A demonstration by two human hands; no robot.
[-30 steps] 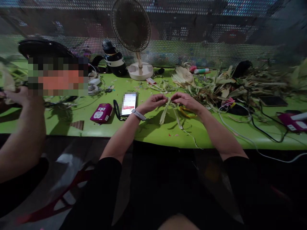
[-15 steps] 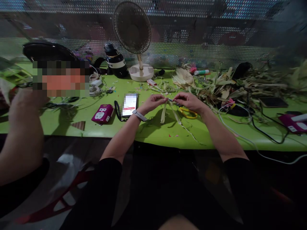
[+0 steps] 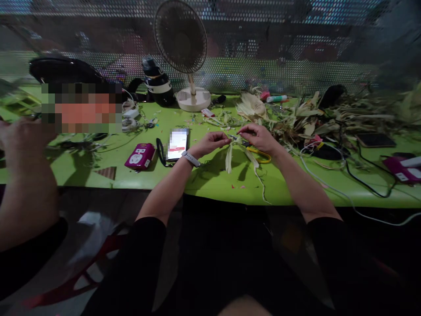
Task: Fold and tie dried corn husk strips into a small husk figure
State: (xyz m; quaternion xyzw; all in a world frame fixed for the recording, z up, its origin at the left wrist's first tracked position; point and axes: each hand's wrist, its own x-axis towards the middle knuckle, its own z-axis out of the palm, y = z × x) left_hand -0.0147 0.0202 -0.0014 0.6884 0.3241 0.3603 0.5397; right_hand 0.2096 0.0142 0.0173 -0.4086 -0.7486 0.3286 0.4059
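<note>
My left hand [image 3: 213, 142], with a pale watch band [image 3: 190, 159] at the wrist, pinches a tied piece of corn husk [image 3: 229, 159]. Its pale strips hang from the fingertips over the table. Opposite it, my right hand [image 3: 258, 137] has its thumb and forefinger closed at the right side of the same husk; a thin tail dangles toward the table edge. Yellow-handled scissors [image 3: 263, 156] lie beneath the right hand, partly hidden by it. Left of my left hand is a phone [image 3: 178, 144] with a lit screen.
Dried husks [image 3: 309, 118] are heaped at the right, with cables [image 3: 315, 175] running through. A fan [image 3: 194, 98] and a dark bottle [image 3: 159, 85] stand at the back. A purple power socket [image 3: 140, 156] sits left of the phone. Another person's arm [image 3: 28, 166] reaches in at far left.
The husk between my hands has turned and opened out, its strips hanging a little farther right. My right fingers have lifted slightly. The other person's hand has shifted left.
</note>
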